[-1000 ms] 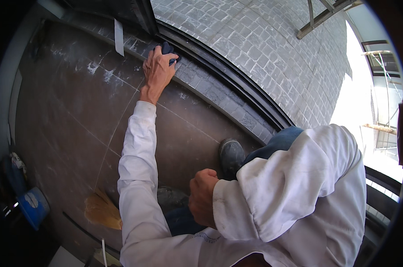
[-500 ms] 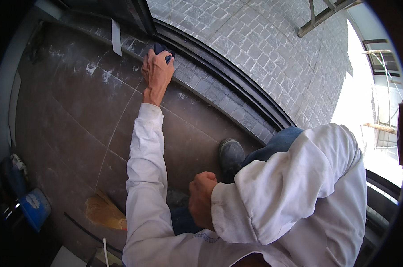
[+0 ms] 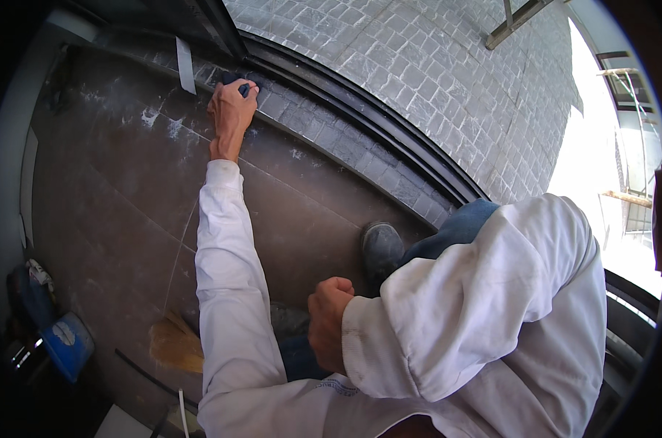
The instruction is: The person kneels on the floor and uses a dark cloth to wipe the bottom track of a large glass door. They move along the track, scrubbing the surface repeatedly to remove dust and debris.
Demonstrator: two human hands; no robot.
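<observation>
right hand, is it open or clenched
Clenched: the right hand is a fist resting near the knee, fingers curled in, nothing visible in it.

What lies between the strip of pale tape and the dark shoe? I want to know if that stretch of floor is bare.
In the head view, the left hand on a small dark tool, then dusty dark tiles, lie between tape and shoe.

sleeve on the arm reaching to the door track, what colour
White; the left sleeve shows best in the head view, its left hand at the track.

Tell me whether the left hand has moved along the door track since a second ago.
Yes. The left hand, gripping a small dark tool, has slid left along the black door track, closer to the strip of white tape.
</observation>
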